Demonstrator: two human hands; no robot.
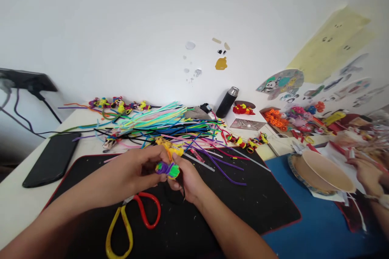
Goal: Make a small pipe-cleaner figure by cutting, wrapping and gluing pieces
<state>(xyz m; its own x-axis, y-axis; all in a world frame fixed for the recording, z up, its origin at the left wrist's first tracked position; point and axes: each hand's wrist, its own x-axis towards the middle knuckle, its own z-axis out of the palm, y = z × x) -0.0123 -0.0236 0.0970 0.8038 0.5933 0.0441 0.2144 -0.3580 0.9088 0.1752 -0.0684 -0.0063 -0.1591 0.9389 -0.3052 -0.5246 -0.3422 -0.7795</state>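
Note:
My left hand (142,168) and my right hand (188,178) meet over a black mat (243,206). Both pinch a small pipe-cleaner figure (168,165) of yellow, purple and green twists. The fingers of both hands are closed on it. Just behind it lies a big loose pile of coloured pipe cleaners (164,127). Scissors with a red and a yellow handle (133,220) lie on the mat under my left forearm.
A black phone (51,158) lies at the left on the white table. A dark bottle (227,102) stands at the back by the wall. Small finished figures (247,141) sit behind the mat. At the right, another person's hand (366,174) works beside paper plates (322,172).

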